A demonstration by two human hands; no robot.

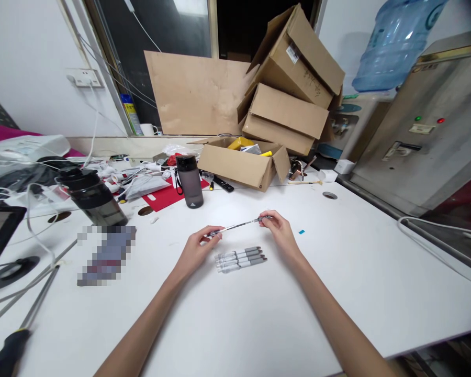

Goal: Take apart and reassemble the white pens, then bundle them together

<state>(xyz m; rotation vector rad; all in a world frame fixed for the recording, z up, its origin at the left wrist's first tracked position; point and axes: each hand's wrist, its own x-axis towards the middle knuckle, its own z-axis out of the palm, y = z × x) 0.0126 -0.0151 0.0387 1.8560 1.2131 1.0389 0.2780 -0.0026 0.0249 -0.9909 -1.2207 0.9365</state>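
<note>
A thin pen (237,226) spans the gap between my two hands just above the white table. Dark parts show at both ends, with a slim, pale, refill-like rod between them. I cannot tell whether it is one piece or pulled apart. My left hand (198,246) pinches the left end between thumb and fingers. The other end is pinched by my right hand (278,230), slightly higher and farther off. Right below, several grey and white pens (241,259) lie side by side in a neat row, their dark tips pointing right.
Behind my hands stand a dark bottle (190,183) and an open cardboard box (235,162). A larger bottle (94,199), a blurred-out item (108,256) and a screwdriver (13,345) are on the left. A small blue scrap (302,232) lies right of my right hand.
</note>
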